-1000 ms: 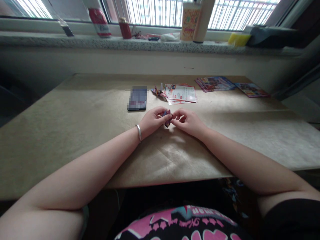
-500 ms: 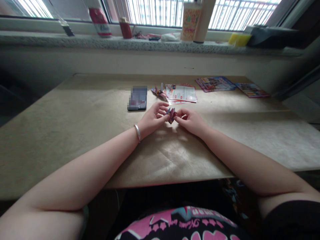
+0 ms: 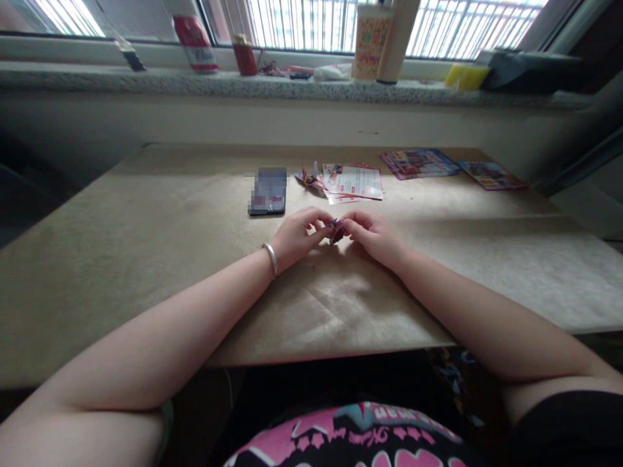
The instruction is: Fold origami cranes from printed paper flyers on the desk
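Note:
Between my two hands is a small folded piece of printed paper (image 3: 335,232), coloured red, purple and dark, held just above the table. My left hand (image 3: 305,235), with a silver bracelet (image 3: 270,259) at the wrist, pinches its left side between thumb and fingers. From the right, the thumb and forefinger of my right hand (image 3: 372,235) are closed on its other side. Fingertips cover part of the paper. Beyond my hands lie another folded paper piece (image 3: 310,178) and a stack of printed leaflets (image 3: 355,181).
A phone (image 3: 268,191) lies left of the leaflets. Printed booklets (image 3: 418,162) and a further booklet (image 3: 492,175) are at the table's back right. The windowsill (image 3: 292,84) above holds a can (image 3: 195,42), a paper cup (image 3: 370,42) and a yellow block (image 3: 466,76).
Both hands have shifted slightly toward me, and my left hand's fingers have come down. The folded paper has turned and shows less of its spread points.

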Demonstrator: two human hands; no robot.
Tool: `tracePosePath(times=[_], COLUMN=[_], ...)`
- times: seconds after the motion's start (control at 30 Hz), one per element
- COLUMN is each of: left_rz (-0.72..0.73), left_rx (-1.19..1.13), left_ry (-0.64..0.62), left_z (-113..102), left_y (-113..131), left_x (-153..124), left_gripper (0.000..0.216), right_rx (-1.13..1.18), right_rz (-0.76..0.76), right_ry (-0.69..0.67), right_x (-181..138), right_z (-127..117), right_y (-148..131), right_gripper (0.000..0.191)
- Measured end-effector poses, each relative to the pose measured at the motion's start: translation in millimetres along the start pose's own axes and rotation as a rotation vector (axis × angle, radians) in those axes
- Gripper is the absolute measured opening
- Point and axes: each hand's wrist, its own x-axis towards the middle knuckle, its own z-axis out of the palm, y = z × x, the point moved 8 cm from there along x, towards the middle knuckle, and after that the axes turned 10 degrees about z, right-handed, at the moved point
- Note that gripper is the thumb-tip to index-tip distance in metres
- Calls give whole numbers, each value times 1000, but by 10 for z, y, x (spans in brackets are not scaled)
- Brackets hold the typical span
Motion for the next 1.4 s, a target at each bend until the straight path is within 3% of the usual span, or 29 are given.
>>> tracePosePath(times=[0.33,0.53,0.67,0.8,0.9,1.03,1.27,1.4], left_rz=[49,49,-8,-69,-96,-45,-27,-59], left_rx=[86,70,56,-57,-152,-52,38,254], left_ry=[31,14,102,3,33,-1,-25,-148], left_z=[-27,13,-34,60,41,21,31,33], left_y=[30,41,5,-27,-28,37,36,50], left_x=[2,3,-8,-13,-14,2,0,74], left_gripper=[11,12,15,8,15,15,17,18], right_rx=[248,243,244,266,286,283,315,306], right_rz=[222,231,224,232,210,210,353,415], right_ry=[-41,-14,-6,15,59,81,48,54], right_x=[29,36,49,70,81,108,191,250], right_z=[45,43,53,20,-43,-82,-31,36], right_y=[160,165,168,200,194,183,212,229], right_gripper=[42,39,36,36,35,36,25,18])
